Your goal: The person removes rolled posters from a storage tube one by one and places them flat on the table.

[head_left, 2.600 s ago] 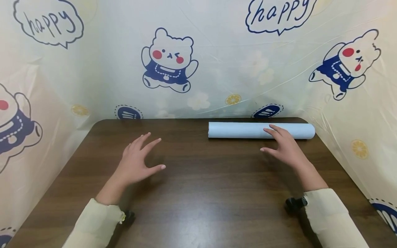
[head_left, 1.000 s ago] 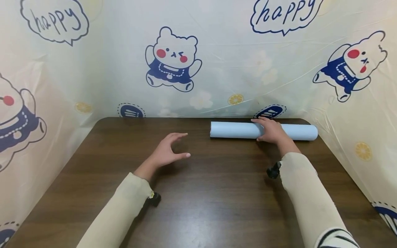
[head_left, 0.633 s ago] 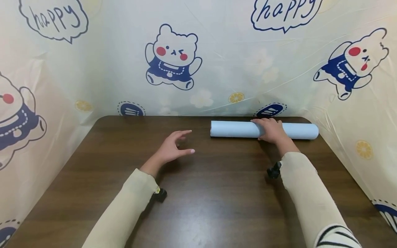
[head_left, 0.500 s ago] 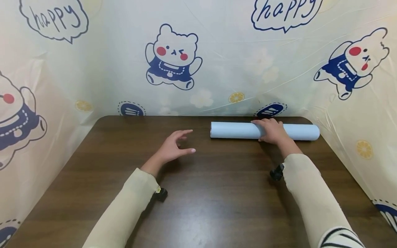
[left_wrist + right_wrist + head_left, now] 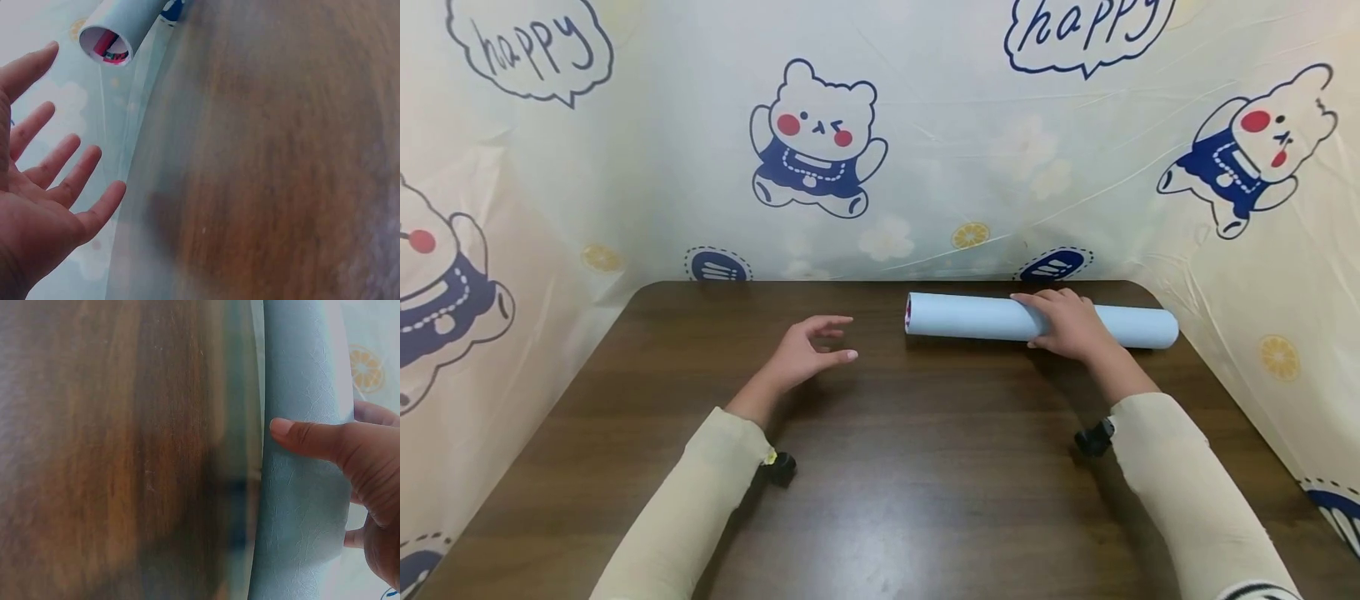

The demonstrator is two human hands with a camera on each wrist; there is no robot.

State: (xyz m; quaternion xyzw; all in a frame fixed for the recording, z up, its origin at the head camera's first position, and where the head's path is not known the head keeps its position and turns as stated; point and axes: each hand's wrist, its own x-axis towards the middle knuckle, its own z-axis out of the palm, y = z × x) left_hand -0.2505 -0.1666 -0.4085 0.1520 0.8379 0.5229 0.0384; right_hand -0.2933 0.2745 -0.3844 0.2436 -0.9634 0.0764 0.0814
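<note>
A long light-blue roll (image 5: 970, 317) lies across the back right of the wooden table, its right end slightly nearer to me. My right hand (image 5: 1072, 323) grips it around the middle, fingers over the far side and thumb on the near side. In the right wrist view the thumb presses along the creased surface of the roll (image 5: 306, 506). Red and dark patterns show inside the open left end of the roll (image 5: 128, 25) in the left wrist view. My left hand (image 5: 797, 354) hovers left of that end, fingers spread and relaxed, holding nothing.
The brown table (image 5: 865, 467) has rounded back corners. A printed curtain (image 5: 940, 150) with bears and "happy" bubbles stands close behind it and along both sides. Small black devices are worn on both wrists, such as the right wrist camera (image 5: 1093, 438).
My right hand has reached forward and taken hold of the roll, then drawn its right end slightly toward me. My left hand moved forward and right, then slightly back left.
</note>
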